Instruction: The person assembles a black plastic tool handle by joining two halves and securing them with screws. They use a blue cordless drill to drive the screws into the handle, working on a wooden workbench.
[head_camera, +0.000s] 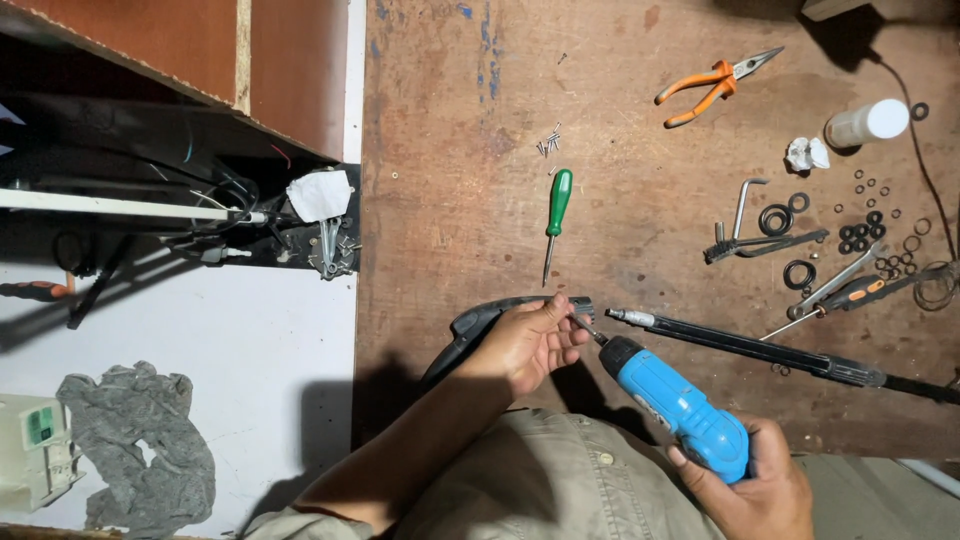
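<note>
Head view. The left hand is clamped around a dark grey plastic spray-gun handle, fingers curled together over its front end near the lower middle of the wooden bench. The right hand is closed around the grip of a blue cordless screwdriver; the tool's bit is angled up and left and meets the front end of the handle beside the left fingertips. A black lance tube with a metal tip lies just right of the bit, running toward the right edge of the bench.

The bench top is worn brown board, scratched, with blue paint flecks. Open surface lies between the hands and a green-handled screwdriver, which lies apart from them, tip toward the person. A small cluster of screws sits above it. Orange-handled pliers, a white plastic bottle, black rubber rings, a bent hex key and a wrench crowd the right side. The bench's left edge borders a white surface carrying a crumpled grey rag.
</note>
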